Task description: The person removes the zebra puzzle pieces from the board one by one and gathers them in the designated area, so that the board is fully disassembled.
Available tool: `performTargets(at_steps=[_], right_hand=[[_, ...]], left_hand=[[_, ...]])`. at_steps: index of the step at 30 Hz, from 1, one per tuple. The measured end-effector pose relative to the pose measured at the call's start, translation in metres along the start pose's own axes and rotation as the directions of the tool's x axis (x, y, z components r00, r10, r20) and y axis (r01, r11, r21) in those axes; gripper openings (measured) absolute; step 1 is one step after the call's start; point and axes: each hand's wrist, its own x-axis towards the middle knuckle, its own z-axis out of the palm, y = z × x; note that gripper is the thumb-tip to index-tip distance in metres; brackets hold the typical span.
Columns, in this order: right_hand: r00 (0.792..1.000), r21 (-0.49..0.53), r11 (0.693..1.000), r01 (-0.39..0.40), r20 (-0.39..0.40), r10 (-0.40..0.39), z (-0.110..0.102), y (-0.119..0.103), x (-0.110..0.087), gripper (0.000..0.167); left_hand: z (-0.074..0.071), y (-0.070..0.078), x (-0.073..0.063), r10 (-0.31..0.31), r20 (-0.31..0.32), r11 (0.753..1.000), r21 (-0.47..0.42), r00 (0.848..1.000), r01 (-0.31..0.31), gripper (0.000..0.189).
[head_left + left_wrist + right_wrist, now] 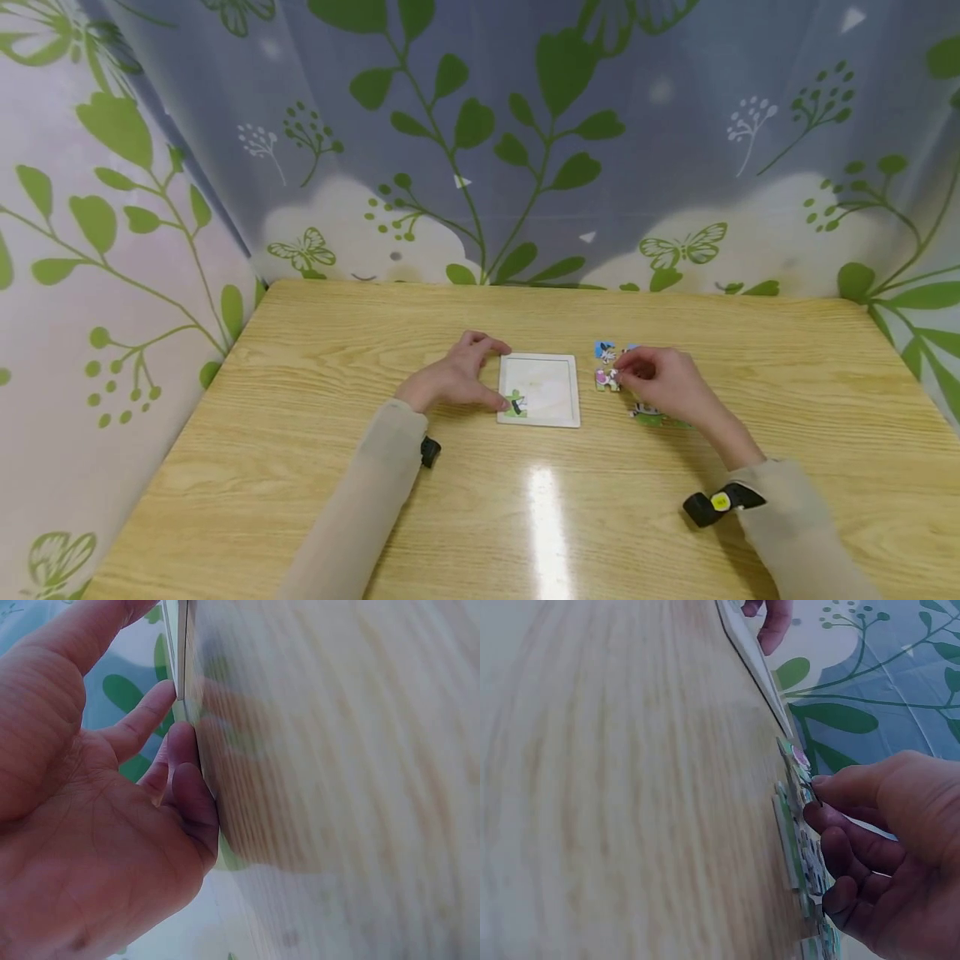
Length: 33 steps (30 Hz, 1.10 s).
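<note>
A square white puzzle tray (542, 375) lies on the table, with one green puzzle piece (517, 405) in its near left corner. My left hand (467, 373) is at the tray's left side, thumb by that piece and forefinger at the far left corner. In the left wrist view, the other fingers of the left hand (97, 810) rest low beside the tray edge. My right hand (667, 383) pinches a pink-and-white puzzle piece (606, 380) between thumb and forefinger, right of the tray. In the right wrist view, that piece (801, 759) looks tilted at the fingertips.
Loose puzzle pieces lie around and partly under my right hand, among them a blue one (603, 348) and a green-and-grey one (645, 414). The wooden table (337, 333) ends at a leaf-patterned curtain (510, 167) at the back and left.
</note>
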Motion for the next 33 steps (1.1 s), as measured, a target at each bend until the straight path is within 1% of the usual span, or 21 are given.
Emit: performTargets(at_steps=[3,9,13,15,18,21,28,33], right_hand=[[1.000,-0.035,0.999,0.003,-0.001,-0.003,0.002,0.000,0.003,0.013],[1.000,-0.069,0.997,0.015,-0.017,-0.017,0.002,0.000,0.004,0.012],[0.999,-0.070,0.998,0.012,-0.033,-0.014,0.002,-0.002,0.002,0.013],[0.999,-0.060,0.998,0.024,-0.044,-0.026,0.004,-0.005,0.001,0.013],[0.996,-0.036,0.997,0.070,-0.045,-0.072,0.010,-0.013,0.001,0.012],[0.992,-0.011,0.992,0.122,-0.025,-0.122,0.017,-0.024,0.001,0.011],[0.990,0.007,0.990,0.139,0.005,-0.139,0.034,-0.045,0.003,0.008],[0.983,0.051,0.984,0.173,0.046,-0.175,0.047,-0.058,0.006,0.007]], left_hand=[[0.000,-0.001,0.001,0.001,0.000,1.000,-0.001,1.000,-0.001,0.079],[0.000,0.000,0.000,-0.001,-0.005,1.000,0.010,1.000,0.001,0.079],[-0.001,0.001,0.001,0.007,-0.001,1.000,0.012,1.000,-0.006,0.079],[-0.001,0.000,0.001,0.010,0.002,1.000,0.012,1.000,-0.010,0.079],[-0.002,-0.001,0.000,0.010,0.005,1.000,0.005,1.000,-0.010,0.078],[-0.002,-0.001,0.000,0.011,0.009,1.000,0.002,1.000,-0.011,0.078],[-0.002,-0.001,0.002,0.022,0.022,0.999,0.024,1.000,-0.023,0.079],[-0.003,-0.001,0.003,0.017,0.019,0.999,0.051,1.000,-0.018,0.080]])
